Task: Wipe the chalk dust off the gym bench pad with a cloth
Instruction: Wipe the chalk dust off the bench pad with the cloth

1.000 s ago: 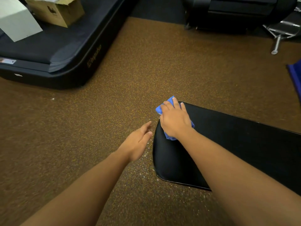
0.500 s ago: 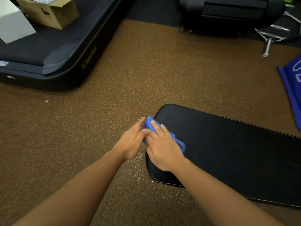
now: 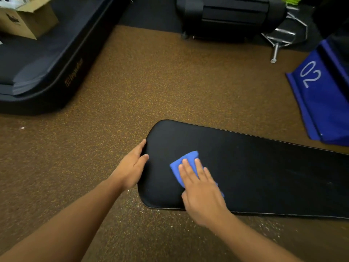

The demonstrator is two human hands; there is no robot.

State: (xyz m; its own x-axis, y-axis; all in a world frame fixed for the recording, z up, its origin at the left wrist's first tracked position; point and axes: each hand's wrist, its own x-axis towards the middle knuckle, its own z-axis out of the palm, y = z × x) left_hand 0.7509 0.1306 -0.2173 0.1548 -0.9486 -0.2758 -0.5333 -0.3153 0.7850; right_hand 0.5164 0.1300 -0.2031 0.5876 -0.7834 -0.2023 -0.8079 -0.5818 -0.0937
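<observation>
Centrally, right hand point(image 3: 203, 193) lies flat, fingers straight and slightly spread, pressing folded blue cloth point(image 3: 184, 163) onto bench pad point(image 3: 264, 176) near its left rounded end. Left hand point(image 3: 132, 167), fingers straight, rests against that end's edge, bracing. Pad's long axis runs rightward from hands; unwiped stretch, bearing faint pale streaks, lies right of cloth, nearer right hand. Pad: smooth black vinyl. Floor point(image 3: 170, 82): speckled brown rubber, white dust along near edge.

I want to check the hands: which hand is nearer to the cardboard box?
Left. The left hand rests at the pad's left end, on the side toward the box; the right hand presses the cloth farther right.
</observation>
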